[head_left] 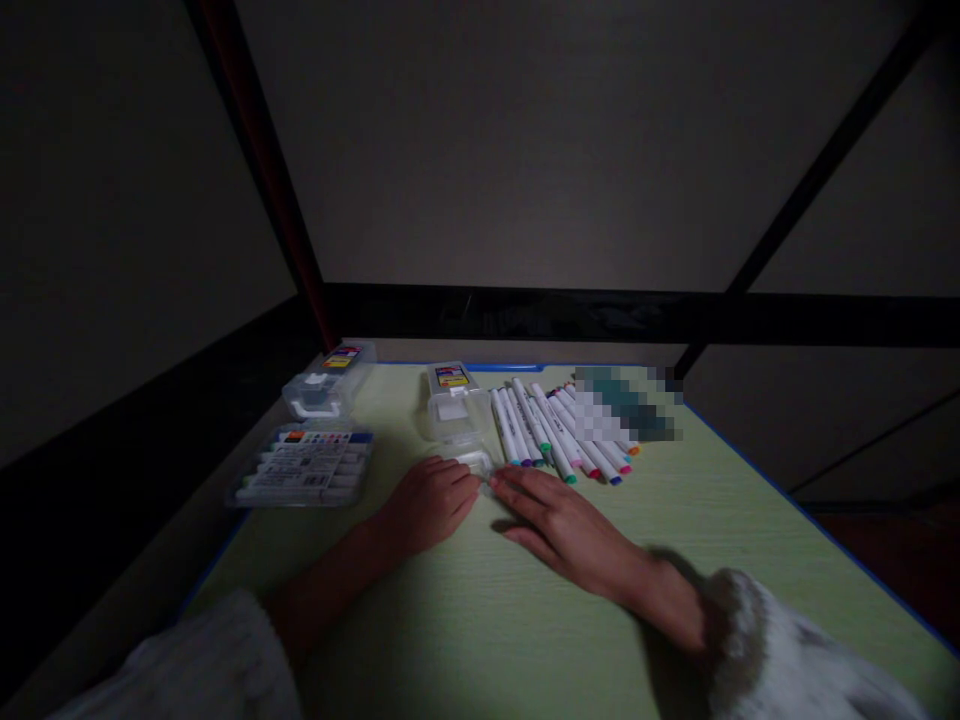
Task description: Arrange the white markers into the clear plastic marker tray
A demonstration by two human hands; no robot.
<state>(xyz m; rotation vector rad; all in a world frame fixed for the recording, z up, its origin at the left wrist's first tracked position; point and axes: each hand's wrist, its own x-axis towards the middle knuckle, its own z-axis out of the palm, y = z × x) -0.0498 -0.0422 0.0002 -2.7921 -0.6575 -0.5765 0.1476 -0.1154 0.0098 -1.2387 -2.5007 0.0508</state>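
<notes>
In the middle of the table stands a clear plastic case [457,415] with a colourful label on its far part. Its near clear plastic part [474,461] reaches down to my fingertips. My left hand [431,505] is curled at that near edge, fingers closed on the plastic; the exact grip is partly hidden. From the right, my right hand [566,525] touches the same edge with its fingertips, fingers stretched out and thumb apart. Just beyond it lies a loose pile of white markers [551,425] with coloured ends.
To the left, a clear case [309,470] holds several markers. Behind it is another clear case [330,385] with a white handle. A blurred patch [626,405] covers something dark green by the markers. The pale green table [465,620] has a blue edge; a wall rises behind.
</notes>
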